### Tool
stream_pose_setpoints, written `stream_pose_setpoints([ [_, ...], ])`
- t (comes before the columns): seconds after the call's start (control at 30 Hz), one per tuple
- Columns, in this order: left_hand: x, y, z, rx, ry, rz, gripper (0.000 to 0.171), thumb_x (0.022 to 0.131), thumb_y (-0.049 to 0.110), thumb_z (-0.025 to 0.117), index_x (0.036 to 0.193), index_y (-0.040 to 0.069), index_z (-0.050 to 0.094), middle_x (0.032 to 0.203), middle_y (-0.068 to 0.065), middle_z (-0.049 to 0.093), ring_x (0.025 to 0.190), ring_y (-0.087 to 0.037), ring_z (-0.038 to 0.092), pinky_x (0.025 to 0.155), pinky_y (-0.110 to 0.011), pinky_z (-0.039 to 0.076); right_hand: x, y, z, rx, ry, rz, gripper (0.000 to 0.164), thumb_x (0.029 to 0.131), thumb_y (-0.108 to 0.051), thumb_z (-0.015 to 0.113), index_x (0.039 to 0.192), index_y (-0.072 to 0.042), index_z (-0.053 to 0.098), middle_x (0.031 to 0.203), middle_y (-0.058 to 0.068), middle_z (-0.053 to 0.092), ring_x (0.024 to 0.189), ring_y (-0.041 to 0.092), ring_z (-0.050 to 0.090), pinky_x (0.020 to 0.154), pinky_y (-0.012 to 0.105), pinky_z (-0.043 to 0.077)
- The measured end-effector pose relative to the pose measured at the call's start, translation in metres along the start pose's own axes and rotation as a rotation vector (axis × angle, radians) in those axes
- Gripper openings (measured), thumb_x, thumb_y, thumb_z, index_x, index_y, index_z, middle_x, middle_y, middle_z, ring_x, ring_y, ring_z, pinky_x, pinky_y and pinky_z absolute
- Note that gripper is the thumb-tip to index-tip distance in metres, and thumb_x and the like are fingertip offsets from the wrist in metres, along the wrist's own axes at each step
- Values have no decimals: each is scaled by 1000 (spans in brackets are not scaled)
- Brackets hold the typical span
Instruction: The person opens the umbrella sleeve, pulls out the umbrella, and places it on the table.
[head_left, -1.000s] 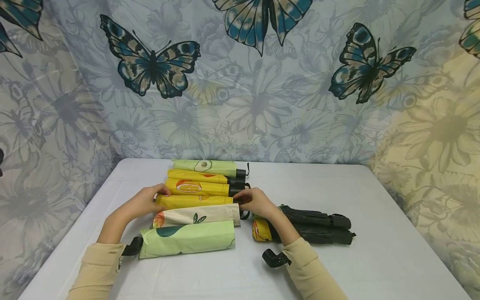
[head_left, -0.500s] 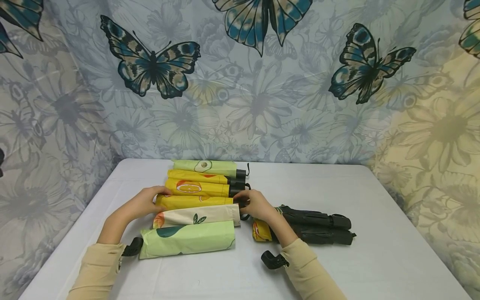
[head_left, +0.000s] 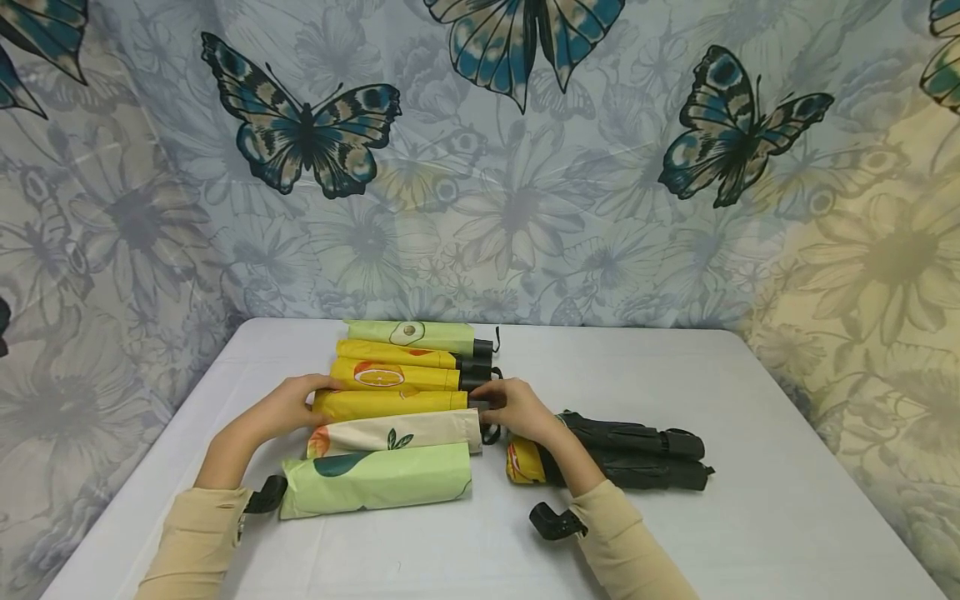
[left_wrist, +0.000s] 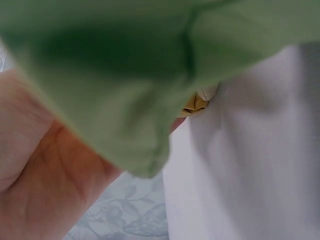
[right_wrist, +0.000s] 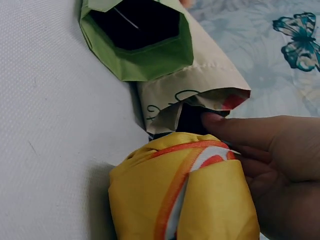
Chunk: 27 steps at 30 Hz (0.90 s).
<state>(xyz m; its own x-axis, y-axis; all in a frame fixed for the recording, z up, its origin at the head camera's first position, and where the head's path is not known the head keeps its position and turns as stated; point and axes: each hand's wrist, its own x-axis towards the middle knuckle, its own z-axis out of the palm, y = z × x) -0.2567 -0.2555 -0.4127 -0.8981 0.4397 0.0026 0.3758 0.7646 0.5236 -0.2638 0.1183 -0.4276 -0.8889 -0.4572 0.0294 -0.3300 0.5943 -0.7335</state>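
Observation:
A folded yellow umbrella (head_left: 390,405) lies crosswise in a row of umbrellas. My left hand (head_left: 288,406) grips its left end, thumb on the near side; in the left wrist view a green sleeve hides most of those fingers. At its other end, my right hand (head_left: 517,408) pinches the short dark handle (head_left: 477,405). Just nearer lies a cream sleeve (head_left: 427,429) with a peach and leaf print, and in front of that a pale green sleeve (head_left: 397,479). In the right wrist view my thumb (right_wrist: 220,125) reaches the dark end by the cream sleeve's mouth.
Behind the gripped umbrella lie two more yellow umbrellas (head_left: 420,379) and a green avocado-print one (head_left: 442,335). To the right, black folded umbrellas (head_left: 637,454) with a yellow end (head_left: 523,462) lie beneath my right forearm. A white cloth covers the table (head_left: 787,517).
My right hand has shifted very slightly at the handle, and a grey part of the handle now shows beside its fingertips. The left hand and the umbrellas look almost unchanged.

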Motion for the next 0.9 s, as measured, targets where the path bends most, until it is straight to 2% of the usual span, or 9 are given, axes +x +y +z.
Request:
stream_pose_setpoints([
  [0.23,1,-1,1,-5,-9,-13,49,78,2,77,125,0,62,127,-23,62,120,-44,54,97,-56,49,-3,2,-5,60,0,14,33,92,-15,67,123,-3,66,126,17,65,109,29,66,92,39,56],
  [0.43,2,-1,0,-39,-36,-37,49,80,0,76,127,-1,61,128,-23,60,118,-41,55,94,-54,53,-7,0,-9,99,26,89,31,95,-21,64,123,-7,67,127,14,65,111,28,64,93,41,55],
  [0.7,2,-3,1,-63,-37,-21,48,79,1,77,125,-1,62,125,-21,62,115,-39,58,93,-52,54,-10,-7,-10,181,66,137,30,96,-22,63,123,-9,67,132,15,62,112,27,64,94,41,55],
  [0.9,0,-2,1,-77,-36,-4,47,78,1,77,123,-1,62,123,-22,63,114,-40,58,92,-51,55,-11,-10,-11,243,116,226,28,96,-24,63,121,-12,68,134,13,61,111,25,64,95,44,54],
])
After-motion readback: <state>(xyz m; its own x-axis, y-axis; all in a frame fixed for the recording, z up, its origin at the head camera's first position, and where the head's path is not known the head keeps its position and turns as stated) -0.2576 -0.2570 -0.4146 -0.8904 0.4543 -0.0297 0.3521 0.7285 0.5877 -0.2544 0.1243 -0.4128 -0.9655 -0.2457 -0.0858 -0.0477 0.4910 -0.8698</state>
